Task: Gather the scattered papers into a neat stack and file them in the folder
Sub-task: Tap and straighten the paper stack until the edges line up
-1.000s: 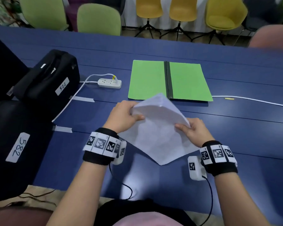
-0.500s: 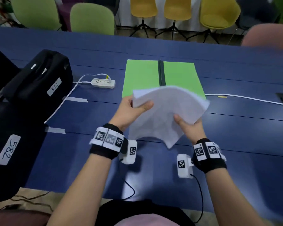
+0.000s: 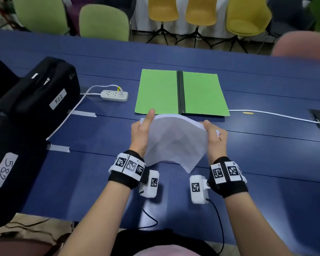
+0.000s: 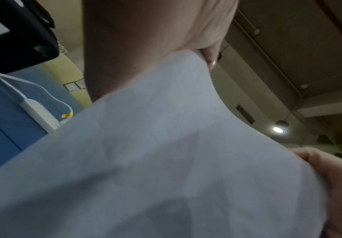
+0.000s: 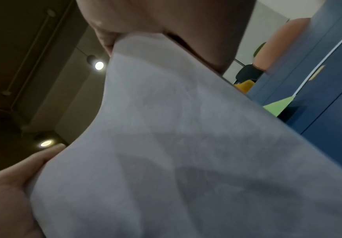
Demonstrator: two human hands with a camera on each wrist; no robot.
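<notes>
A bundle of white papers [image 3: 175,141] is lifted above the blue table, arched upward in the middle. My left hand [image 3: 141,133] grips its left edge, thumb pointing up along the sheets. My right hand [image 3: 213,138] grips the right edge. The green folder [image 3: 159,91] lies open and flat just beyond the papers, a black spine down its middle. In the left wrist view the papers [image 4: 166,161] fill the frame under my left hand [image 4: 155,40]. In the right wrist view the papers [image 5: 186,153] hang from my right hand [image 5: 166,21], and a corner of the folder [image 5: 278,106] shows.
A white power strip [image 3: 114,95] and its cable lie left of the folder. Two black cases [image 3: 39,93] with numbered labels stand at the left. A white cable [image 3: 275,115] runs along the table at the right. Chairs [image 3: 103,21] line the far side.
The papers were turned from a diagonal hold to a square one and lifted toward the folder. Both hands shifted to opposite side edges, and the stack now bows upward.
</notes>
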